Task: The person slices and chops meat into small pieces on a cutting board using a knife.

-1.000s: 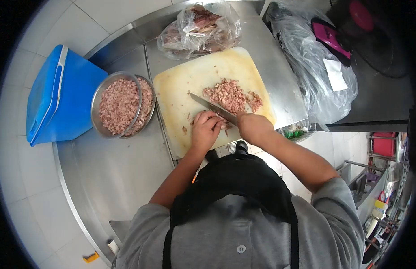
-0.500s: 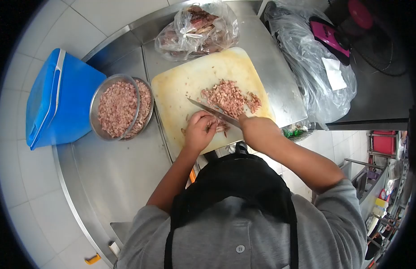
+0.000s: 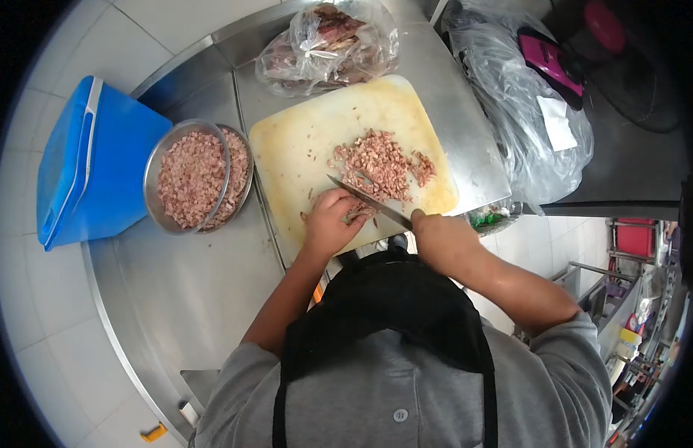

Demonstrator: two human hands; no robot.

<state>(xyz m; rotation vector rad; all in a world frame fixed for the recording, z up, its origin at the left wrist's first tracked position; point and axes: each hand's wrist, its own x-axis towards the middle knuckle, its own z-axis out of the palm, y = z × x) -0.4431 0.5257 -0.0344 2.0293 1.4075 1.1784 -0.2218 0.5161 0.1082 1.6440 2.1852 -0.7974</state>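
Note:
A kitchen knife [image 3: 376, 204] is gripped by its handle in my right hand [image 3: 445, 240], its blade pointing up and left across the cutting board [image 3: 283, 149]. My left hand [image 3: 333, 222] is closed, with curled fingers pressing strips of meat [image 3: 359, 216] against the board beside the blade. Beyond the knife lies a heap of chopped meat [image 3: 376, 164], with a smaller clump to its right. A few scraps dot the pale, yellow-edged board.
Two metal bowls of diced meat [image 3: 193, 179] stand left of the board, beside a blue cooler [image 3: 107, 160]. A clear bag of meat [image 3: 331, 48] sits behind the board. Plastic-wrapped items [image 3: 510, 112] lie at right. The steel counter [image 3: 197, 291] has a raised rim.
The knife and my right hand have shifted right and slightly toward me. My left hand stays nearly in place on the meat. The whole view has shifted slightly.

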